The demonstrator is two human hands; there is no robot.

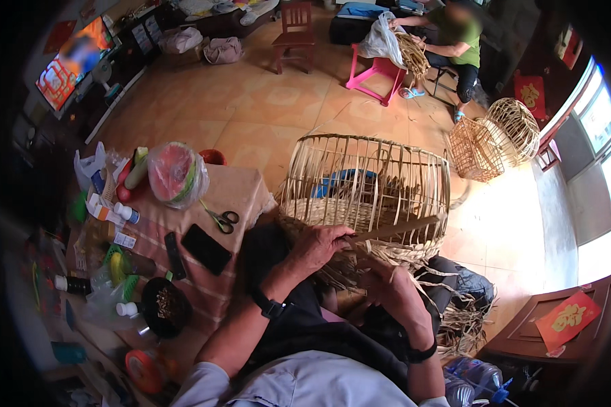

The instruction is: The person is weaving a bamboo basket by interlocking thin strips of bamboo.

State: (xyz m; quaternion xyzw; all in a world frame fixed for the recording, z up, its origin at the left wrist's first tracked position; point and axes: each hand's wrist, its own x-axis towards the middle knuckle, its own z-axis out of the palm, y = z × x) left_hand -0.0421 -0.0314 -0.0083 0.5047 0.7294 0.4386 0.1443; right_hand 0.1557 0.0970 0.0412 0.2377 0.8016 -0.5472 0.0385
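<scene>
Across the near wall of the slatted basket (pixel 305 214) lies a flat brown strip (pixel 400 228), its far end angled up and to the right. Basket sits in front of the person, at lap height: dense weave low down, spaced bars above.

Left hand (pixel 317 247), at the basket's near edge: fingers pinching the strip by its left end. Right hand (pixel 397 298), just below the same edge: fingers bent in among pale fibres (pixel 370 254); too blurred to tell whether they grip any. Whether the strip passes between bars or rests outside them cannot be made out.

Handling, as judged: the left pinch is best kept firm and close to the wall, strip flat, since a twist would likely crease it. Right fingers would do well to hold the loose fibres clear and press the woven edge snug. Pull evenly along the strip; a sideways tug could bow or crack the thin bars.

Right of the basket, near side, a tangle of loose strands (pixel 465 332) could snag; worth keeping apart from the working edge. Left of the basket, on the table (pixel 232 186), scissors (pixel 228 220) lie within likely reach for trimming stray ends.
</scene>
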